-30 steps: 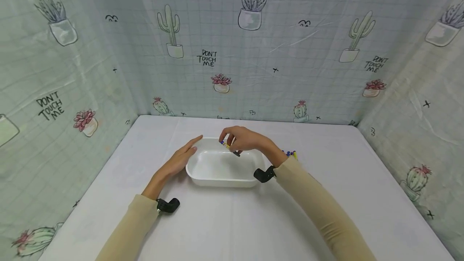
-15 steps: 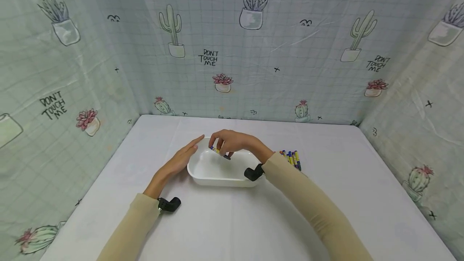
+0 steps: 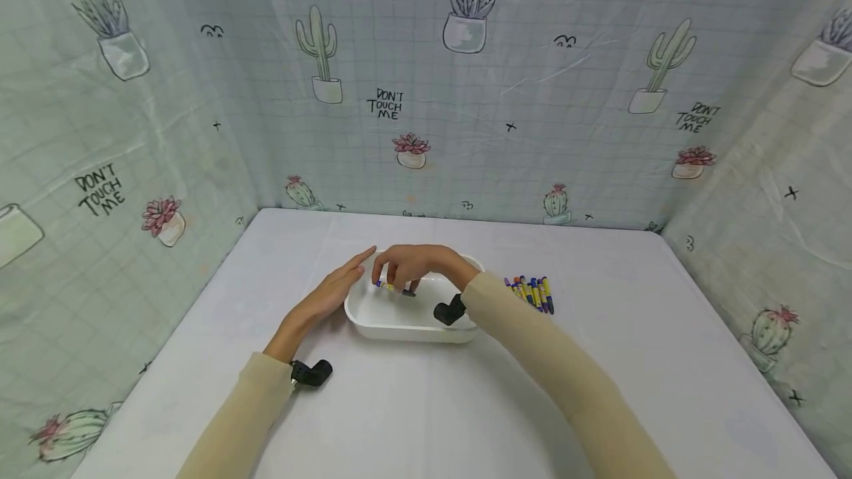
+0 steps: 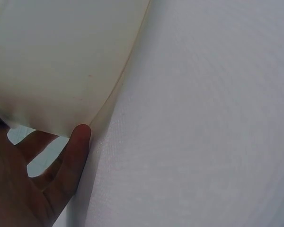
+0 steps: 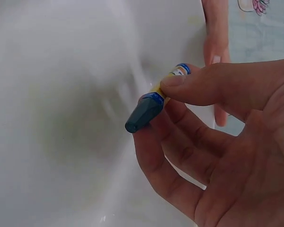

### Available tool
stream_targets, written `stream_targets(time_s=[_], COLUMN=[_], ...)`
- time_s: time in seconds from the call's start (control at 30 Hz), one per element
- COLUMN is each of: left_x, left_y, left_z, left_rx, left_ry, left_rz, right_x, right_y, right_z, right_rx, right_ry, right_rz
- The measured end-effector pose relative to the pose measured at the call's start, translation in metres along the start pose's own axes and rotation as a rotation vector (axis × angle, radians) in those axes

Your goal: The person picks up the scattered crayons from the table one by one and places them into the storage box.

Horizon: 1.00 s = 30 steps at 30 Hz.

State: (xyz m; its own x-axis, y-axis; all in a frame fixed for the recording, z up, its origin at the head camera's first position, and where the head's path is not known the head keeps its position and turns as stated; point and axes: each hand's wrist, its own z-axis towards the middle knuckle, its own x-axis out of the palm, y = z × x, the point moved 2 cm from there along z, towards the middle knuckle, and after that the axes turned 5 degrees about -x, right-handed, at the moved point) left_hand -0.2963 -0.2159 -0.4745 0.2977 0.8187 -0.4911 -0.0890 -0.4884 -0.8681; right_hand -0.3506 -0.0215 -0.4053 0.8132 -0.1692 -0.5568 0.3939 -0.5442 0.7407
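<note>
A white tray [image 3: 406,333] with rounded corners stands in the middle of the table. My left hand [image 3: 329,292] lies along its left side with the fingers extended. In the left wrist view, that hand's fingertips touch the tray's edge [image 4: 61,130]. Over the inside of the tray, my right hand [image 3: 406,265] pinches a crayon [image 5: 149,109] between thumb and fingers. The crayon has a dark teal tip and a yellow and blue wrapper, and its tip points away from the thumb. Whether it touches the tray floor cannot be told.
Several crayons [image 3: 532,293] in yellow and blue wrappers lie side by side to the right of the tray, partly behind the right sleeve. The white table [image 3: 399,405] is bounded by a cactus-print curtain [image 3: 426,80] at the back and sides.
My right hand has moved left and lower into the tray with the crayon. More of the crayon row has come into sight behind the right arm. The left hand has stayed at the tray.
</note>
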Motion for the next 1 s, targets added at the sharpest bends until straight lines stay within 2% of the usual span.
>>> stream_targets(time_s=[0.17, 0.37, 0.7, 1.0], left_x=[-0.001, -0.001, -0.001, 0.000], left_y=[-0.002, -0.004, -0.004, -0.001], left_z=[0.000, 0.003, 0.002, -0.001], left_rx=[0.008, 0.035, 0.023, -0.001], left_ry=[0.001, -0.010, -0.022, -0.025], left_rz=[0.011, 0.019, 0.029, 0.022], right_x=[0.003, 0.005, 0.010, 0.019], right_y=[-0.001, -0.006, -0.005, 0.000], right_z=[0.007, 0.010, 0.016, 0.021], right_rx=[0.032, 0.072, 0.060, 0.131], right_ry=[0.043, 0.074, 0.152, 0.202], right_rz=[0.032, -0.020, -0.017, -0.048])
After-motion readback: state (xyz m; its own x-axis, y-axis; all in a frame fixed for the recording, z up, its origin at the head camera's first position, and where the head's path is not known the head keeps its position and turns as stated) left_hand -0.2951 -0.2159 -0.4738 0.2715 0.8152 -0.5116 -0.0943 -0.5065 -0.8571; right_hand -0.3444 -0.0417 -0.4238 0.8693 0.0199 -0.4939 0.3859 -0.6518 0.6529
